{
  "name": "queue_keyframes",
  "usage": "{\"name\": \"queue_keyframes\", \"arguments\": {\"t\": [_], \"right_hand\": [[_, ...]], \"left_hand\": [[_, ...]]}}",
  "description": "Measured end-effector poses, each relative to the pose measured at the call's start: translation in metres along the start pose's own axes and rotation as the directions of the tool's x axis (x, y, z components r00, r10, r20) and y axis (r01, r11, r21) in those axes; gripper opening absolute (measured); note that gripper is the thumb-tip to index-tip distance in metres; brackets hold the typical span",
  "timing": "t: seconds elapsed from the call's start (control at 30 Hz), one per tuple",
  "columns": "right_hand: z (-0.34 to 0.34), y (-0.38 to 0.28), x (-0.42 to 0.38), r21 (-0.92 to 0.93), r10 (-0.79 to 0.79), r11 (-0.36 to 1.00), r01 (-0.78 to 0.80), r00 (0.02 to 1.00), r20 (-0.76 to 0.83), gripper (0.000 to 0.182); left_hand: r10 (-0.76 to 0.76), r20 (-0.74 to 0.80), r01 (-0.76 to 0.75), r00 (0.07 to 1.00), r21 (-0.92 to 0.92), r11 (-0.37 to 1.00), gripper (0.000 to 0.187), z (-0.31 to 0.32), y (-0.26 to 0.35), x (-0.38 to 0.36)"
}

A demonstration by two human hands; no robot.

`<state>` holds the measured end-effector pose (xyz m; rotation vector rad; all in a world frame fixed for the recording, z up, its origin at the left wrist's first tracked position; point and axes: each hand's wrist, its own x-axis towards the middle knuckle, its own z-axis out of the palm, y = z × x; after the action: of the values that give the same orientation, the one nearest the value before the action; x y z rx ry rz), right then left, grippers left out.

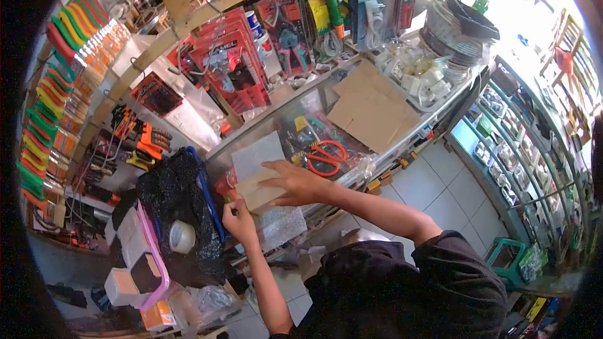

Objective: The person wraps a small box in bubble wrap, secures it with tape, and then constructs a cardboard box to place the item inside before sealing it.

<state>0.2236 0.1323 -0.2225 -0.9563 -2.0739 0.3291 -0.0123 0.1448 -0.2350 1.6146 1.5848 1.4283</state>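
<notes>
A small cardboard box (257, 193) sits at the near edge of the glass counter. My right hand (292, 182) lies over its top and right side with the fingers spread. At the box's left end my left hand (239, 216) has thumb and fingers pinched together; a small greenish thing shows by the fingertips, too small to name. A white sheet (259, 154) lies behind the box, and bubble wrap (282, 226) is on its near side. Red-handled scissors (326, 158) rest on the counter to the right of my right hand.
Flat cardboard (375, 105) lies farther right on the counter. A tape roll (182, 236) sits on black plastic (182, 194) at the left, beside a pink-rimmed tray (156, 245). Packaged tools (229, 63) hang along the back. Shelves (527, 157) stand at the right.
</notes>
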Motion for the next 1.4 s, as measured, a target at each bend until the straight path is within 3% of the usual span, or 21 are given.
{"name": "queue_keyframes", "arguments": {"t": [0.17,0.27,0.3,0.37,0.47,0.6,0.8,0.9,1.0,1.2,1.4], "right_hand": [[-0.004,0.000,-0.001,-0.001,0.035,0.999,-0.035,0.999,0.015,0.066],[-0.006,0.002,-0.003,-0.007,0.069,0.998,-0.069,0.997,-0.017,0.066],[-0.008,0.003,-0.003,-0.021,0.089,0.996,-0.090,0.996,-0.019,0.066],[-0.014,0.007,-0.004,-0.060,0.120,0.991,-0.121,0.993,-0.021,0.066],[-0.021,0.015,-0.005,-0.118,0.136,0.983,-0.138,0.990,-0.027,0.067],[-0.035,0.019,-0.001,-0.134,0.105,0.985,-0.111,0.993,-0.051,0.065],[-0.054,0.009,0.001,-0.096,0.157,0.983,-0.159,0.987,-0.030,0.065],[-0.056,0.012,0.000,-0.071,0.171,0.982,-0.172,0.985,-0.021,0.066],[-0.053,0.018,-0.005,-0.062,0.130,0.990,-0.130,0.991,-0.016,0.066],[-0.046,0.025,-0.009,-0.051,0.107,0.993,-0.106,0.994,0.015,0.066],[-0.054,0.018,-0.008,-0.029,0.085,0.996,-0.085,0.996,0.014,0.064]], "left_hand": [[-0.247,0.093,0.262,0.965,-0.245,0.933,0.030,-0.009,-0.009,0.000],[-0.035,-0.012,0.031,0.999,-0.244,0.969,0.028,-0.003,-0.003,-0.031],[0.093,0.099,-0.085,0.991,-0.082,0.993,0.033,-0.008,-0.004,-0.039],[0.275,0.361,-0.359,0.891,0.192,0.913,0.047,-0.018,-0.007,-0.055],[0.159,0.663,-0.586,0.731,0.492,0.644,0.077,-0.013,0.008,-0.084],[0.078,0.669,-0.565,0.740,0.554,0.612,0.105,0.000,0.011,-0.101],[-0.058,0.691,-0.520,0.720,0.593,0.615,0.112,0.002,0.036,-0.101],[-0.025,0.657,-0.532,0.754,0.632,0.563,0.114,0.005,0.032,-0.106],[0.153,0.601,-0.594,0.785,0.657,0.465,0.112,0.010,0.002,-0.110],[0.167,0.603,-0.580,0.780,0.596,0.556,0.108,0.002,0.012,-0.111],[0.229,0.578,-0.615,0.783,0.665,0.424,0.102,0.008,-0.013,-0.111]]}}
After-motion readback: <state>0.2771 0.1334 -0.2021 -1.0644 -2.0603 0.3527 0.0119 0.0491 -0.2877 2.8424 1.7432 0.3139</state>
